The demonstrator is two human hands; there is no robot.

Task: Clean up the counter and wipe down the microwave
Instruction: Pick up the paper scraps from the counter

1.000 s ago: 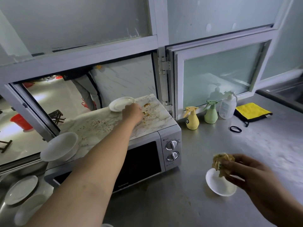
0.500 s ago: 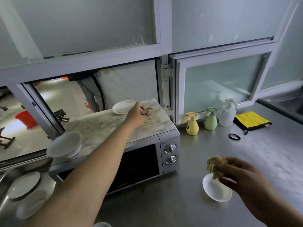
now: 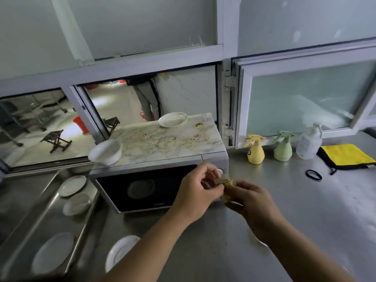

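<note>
The microwave (image 3: pixel 146 190) stands on the steel counter (image 3: pixel 305 210), its marbled top (image 3: pixel 173 143) strewn with crumbs and a small brown scrap (image 3: pixel 199 124). A white plate (image 3: pixel 173 119) and a white bowl (image 3: pixel 105 152) sit on that top. In front of the microwave's dials my left hand (image 3: pixel 196 193) pinches a small food scrap (image 3: pixel 220 181). It meets my right hand (image 3: pixel 252 204), which grips a wad of food scraps (image 3: pixel 230 184). A white dish (image 3: pixel 261 242) on the counter is mostly hidden under my right wrist.
A sink (image 3: pixel 30 210) at the left holds three white dishes. Another white plate (image 3: pixel 120 253) lies on the counter by my left forearm. Yellow (image 3: pixel 255 150), green (image 3: pixel 283 148) and clear (image 3: pixel 309 143) bottles, a yellow cloth (image 3: pixel 345 156) and a black hair tie (image 3: pixel 314 174) sit at the right.
My left hand picked a scrap off the microwave top and came down to my right hand. The right hand rose slightly, covering the dish. The view tilted down.
</note>
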